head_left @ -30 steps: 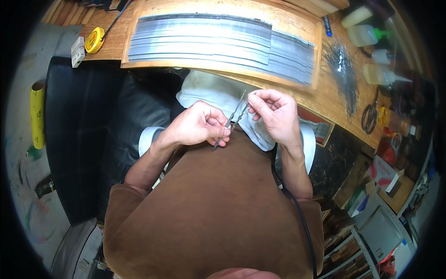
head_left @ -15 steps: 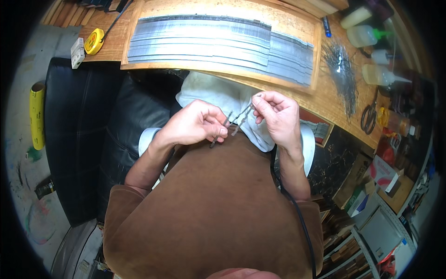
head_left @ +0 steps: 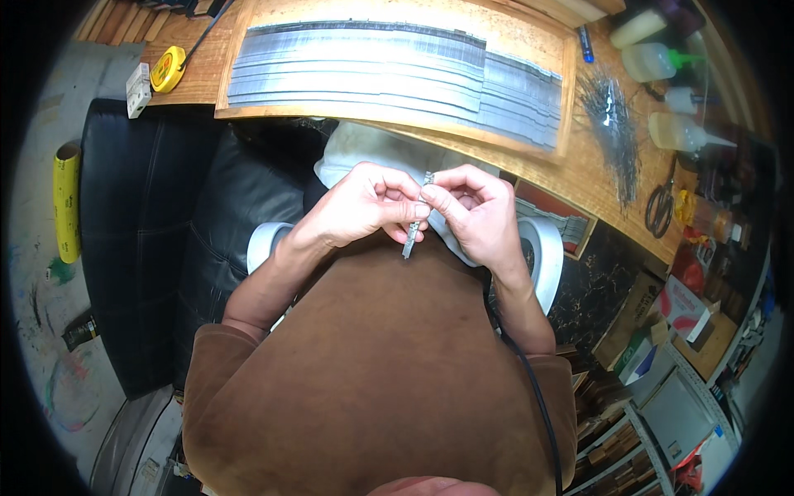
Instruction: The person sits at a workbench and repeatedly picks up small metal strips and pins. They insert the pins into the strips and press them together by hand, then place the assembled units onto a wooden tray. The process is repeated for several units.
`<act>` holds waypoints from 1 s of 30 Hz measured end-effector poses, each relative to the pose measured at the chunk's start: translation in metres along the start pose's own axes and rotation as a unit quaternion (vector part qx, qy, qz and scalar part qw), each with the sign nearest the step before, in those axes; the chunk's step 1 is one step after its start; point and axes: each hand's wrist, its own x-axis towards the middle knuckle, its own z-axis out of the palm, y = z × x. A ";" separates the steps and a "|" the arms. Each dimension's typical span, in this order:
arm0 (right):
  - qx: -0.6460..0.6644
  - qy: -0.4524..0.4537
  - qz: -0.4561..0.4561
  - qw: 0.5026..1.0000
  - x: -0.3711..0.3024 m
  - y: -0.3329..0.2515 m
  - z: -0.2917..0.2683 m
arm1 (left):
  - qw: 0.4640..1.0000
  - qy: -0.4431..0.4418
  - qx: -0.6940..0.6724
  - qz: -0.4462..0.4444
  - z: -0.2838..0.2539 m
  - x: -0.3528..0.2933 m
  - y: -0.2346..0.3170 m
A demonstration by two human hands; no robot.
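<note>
Above the brown short-sleeved top (head_left: pixel 380 355), head view: slim, grey, metallic-looking strip (head_left: pixel 410 238), uneven-edged, slanting, lower end free. Left hand (head_left: pixel 372 207) pinches its middle; right hand (head_left: pixel 480 211), fingers closed on its upper part.

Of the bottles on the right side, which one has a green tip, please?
The whitish bottle, just below the yellowish bottle in the picture: its tip is bright green, whereas the long-nosed bottle further down has a pale tip.
</note>
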 end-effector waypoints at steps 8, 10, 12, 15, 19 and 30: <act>-0.115 -0.078 -0.150 0.979 -0.053 0.012 -0.003 | 0.997 0.070 -0.008 0.012 0.008 0.021 -0.001; -0.089 -0.034 -0.156 0.983 -0.058 0.038 0.000 | 0.997 0.072 -0.001 0.012 0.014 0.029 -0.005; -0.057 -0.001 -0.149 0.987 -0.059 0.050 0.002 | 0.996 0.085 0.010 0.001 0.019 0.033 -0.002; -0.062 0.046 -0.135 0.988 -0.056 0.050 0.007 | 0.998 0.056 -0.008 -0.014 0.015 0.039 0.001; -0.076 0.037 -0.171 0.982 -0.050 0.052 0.007 | 0.998 0.048 -0.003 -0.030 0.009 0.043 0.002; -0.094 0.014 -0.205 0.974 -0.048 0.061 -0.002 | 0.998 -0.011 0.061 -0.002 0.012 0.030 0.000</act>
